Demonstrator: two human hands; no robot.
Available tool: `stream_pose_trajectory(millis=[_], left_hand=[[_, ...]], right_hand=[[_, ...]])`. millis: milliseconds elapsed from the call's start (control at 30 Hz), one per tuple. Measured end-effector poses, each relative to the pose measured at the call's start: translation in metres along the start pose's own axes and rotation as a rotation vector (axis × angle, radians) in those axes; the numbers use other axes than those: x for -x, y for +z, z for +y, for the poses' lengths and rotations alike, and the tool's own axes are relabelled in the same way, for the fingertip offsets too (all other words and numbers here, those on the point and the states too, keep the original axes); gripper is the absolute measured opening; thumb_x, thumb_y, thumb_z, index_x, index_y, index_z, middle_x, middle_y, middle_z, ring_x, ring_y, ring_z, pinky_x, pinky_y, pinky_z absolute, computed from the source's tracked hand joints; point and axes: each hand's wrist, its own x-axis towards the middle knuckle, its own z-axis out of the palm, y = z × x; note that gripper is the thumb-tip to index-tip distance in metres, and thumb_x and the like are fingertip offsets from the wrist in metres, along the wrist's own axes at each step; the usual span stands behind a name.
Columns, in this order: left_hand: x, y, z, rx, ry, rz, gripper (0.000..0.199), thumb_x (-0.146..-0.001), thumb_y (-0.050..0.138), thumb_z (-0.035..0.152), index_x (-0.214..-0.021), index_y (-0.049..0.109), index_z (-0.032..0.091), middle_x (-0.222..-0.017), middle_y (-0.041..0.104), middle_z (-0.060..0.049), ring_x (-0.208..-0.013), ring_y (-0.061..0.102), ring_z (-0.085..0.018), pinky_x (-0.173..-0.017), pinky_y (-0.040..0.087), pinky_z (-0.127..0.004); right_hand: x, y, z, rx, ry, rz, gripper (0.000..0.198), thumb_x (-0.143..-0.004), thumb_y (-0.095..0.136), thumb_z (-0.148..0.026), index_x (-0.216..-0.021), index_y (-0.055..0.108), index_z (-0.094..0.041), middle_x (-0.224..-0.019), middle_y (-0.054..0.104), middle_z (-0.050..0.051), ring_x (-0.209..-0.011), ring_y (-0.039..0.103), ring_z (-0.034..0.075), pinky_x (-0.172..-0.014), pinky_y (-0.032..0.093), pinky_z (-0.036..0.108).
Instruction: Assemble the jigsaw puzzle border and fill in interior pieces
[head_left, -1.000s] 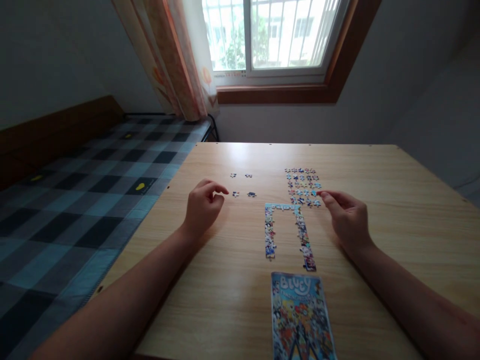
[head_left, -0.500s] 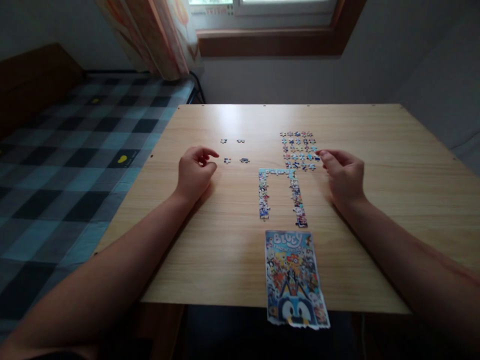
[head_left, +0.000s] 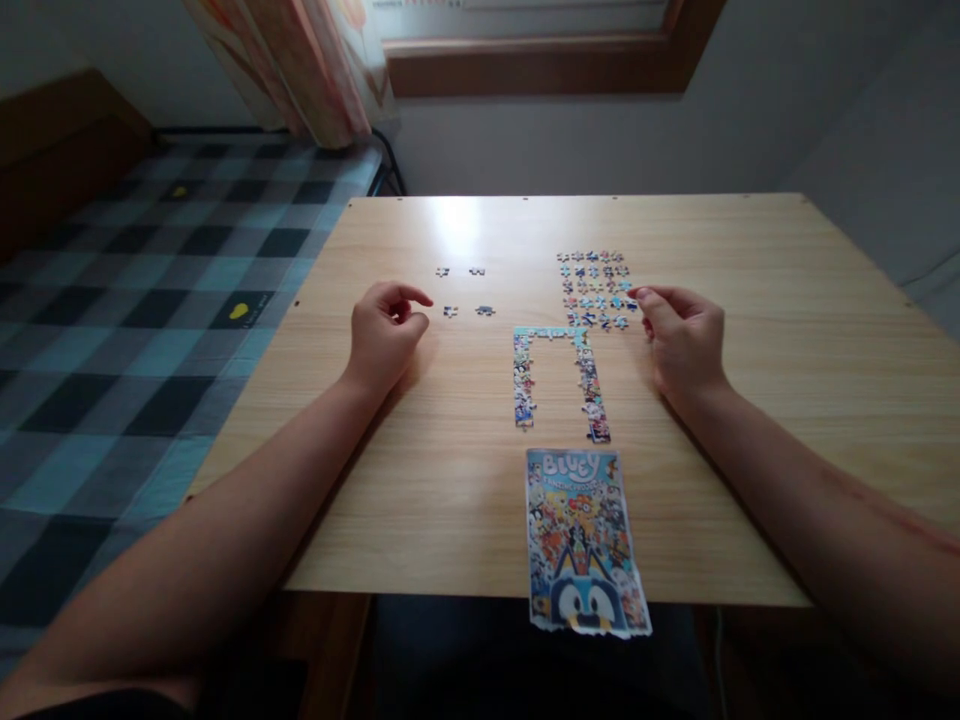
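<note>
My left hand [head_left: 386, 335] rests on the table left of four-sided gaps between several loose puzzle pieces [head_left: 485, 311]. Its fingers are loosely curled, with the index finger and thumb apart and nothing between them. At the right edge of a block of loose puzzle pieces [head_left: 592, 287], laid in rows, is my right hand [head_left: 686, 335]. Its thumb and index finger are pinched together; whether a piece is between them is hidden. Nearer me lies a joined puzzle border [head_left: 523, 380], with a top and two sides, open toward me.
A printed picture sheet [head_left: 581, 540] with a torn lower edge overhangs the front of the wooden table [head_left: 420, 500]. A bed with a checked cover [head_left: 202, 240] stands to the left. Behind the table are a curtain [head_left: 315, 70] and a window frame [head_left: 540, 70].
The whole view has shifted slightly, so everything sits a little higher in it. Both hands keep nearly the same pose and place beside the pieces.
</note>
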Motion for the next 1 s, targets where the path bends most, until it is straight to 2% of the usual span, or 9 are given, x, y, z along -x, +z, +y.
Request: stream_pose_trajectory(millis=[267, 500, 567, 700, 767, 867, 1000], left_hand=[[0.001, -0.002, -0.008, 0.023, -0.079, 0.025, 0.017, -0.065, 0.060, 0.012, -0.078, 0.070, 0.017, -0.076, 0.059, 0.000, -0.065, 0.055, -0.012, -0.057, 0.044, -0.024], [0.004, -0.006, 0.003, -0.095, -0.022, 0.039, 0.013, -0.072, 0.058, 0.015, -0.074, 0.070, 0.019, -0.069, 0.052, 0.001, -0.062, 0.049, -0.013, -0.059, 0.041, -0.026], [0.004, -0.006, 0.005, -0.127, -0.008, 0.033, 0.011, -0.075, 0.059, 0.019, -0.076, 0.070, 0.020, -0.069, 0.051, 0.001, -0.061, 0.048, -0.014, -0.059, 0.041, -0.027], [0.004, -0.005, 0.005, -0.221, -0.006, 0.006, 0.016, -0.081, 0.056, 0.022, -0.086, 0.071, 0.021, -0.080, 0.058, -0.002, -0.068, 0.054, -0.016, -0.066, 0.047, -0.029], [0.000, -0.005, 0.003, -0.335, 0.004, -0.035, 0.019, -0.085, 0.056, 0.024, -0.093, 0.073, 0.021, -0.088, 0.062, -0.004, -0.078, 0.059, -0.020, -0.076, 0.050, -0.032], [-0.017, -0.002, 0.001, -0.544, 0.016, -0.171, 0.024, -0.088, 0.059, 0.030, -0.100, 0.076, 0.020, -0.097, 0.066, -0.009, -0.097, 0.060, -0.027, -0.092, 0.047, -0.040], [-0.049, 0.011, 0.003, -0.739, 0.023, -0.283, 0.030, -0.089, 0.062, 0.033, -0.111, 0.076, 0.021, -0.110, 0.067, -0.011, -0.111, 0.056, -0.031, -0.098, 0.044, -0.042]], right_hand=[[0.005, 0.002, -0.003, -0.017, 0.056, -0.009, 0.017, -0.079, 0.073, -0.033, -0.086, 0.079, -0.019, -0.074, 0.072, 0.003, -0.069, 0.064, 0.016, -0.066, 0.053, 0.031], [0.009, 0.004, -0.007, -0.003, 0.104, -0.029, 0.026, -0.078, 0.074, -0.041, -0.087, 0.079, -0.018, -0.079, 0.076, 0.006, -0.075, 0.068, 0.021, -0.065, 0.054, 0.033], [0.009, 0.005, -0.006, -0.009, 0.109, -0.035, 0.027, -0.078, 0.075, -0.043, -0.087, 0.079, -0.018, -0.082, 0.077, 0.007, -0.078, 0.070, 0.022, -0.068, 0.055, 0.035], [0.008, 0.007, -0.001, -0.031, 0.107, -0.050, 0.028, -0.079, 0.074, -0.044, -0.088, 0.080, -0.018, -0.091, 0.079, 0.009, -0.090, 0.072, 0.026, -0.084, 0.056, 0.040], [0.008, 0.008, 0.002, -0.046, 0.118, -0.053, 0.028, -0.079, 0.075, -0.044, -0.088, 0.080, -0.019, -0.091, 0.079, 0.009, -0.093, 0.073, 0.026, -0.089, 0.055, 0.042], [0.007, 0.008, 0.004, -0.057, 0.136, -0.068, 0.028, -0.079, 0.075, -0.045, -0.089, 0.080, -0.019, -0.093, 0.079, 0.009, -0.094, 0.073, 0.027, -0.091, 0.054, 0.042], [0.007, 0.007, 0.005, -0.045, 0.127, -0.083, 0.029, -0.080, 0.075, -0.046, -0.090, 0.081, -0.019, -0.096, 0.079, 0.010, -0.095, 0.072, 0.027, -0.092, 0.054, 0.043]])
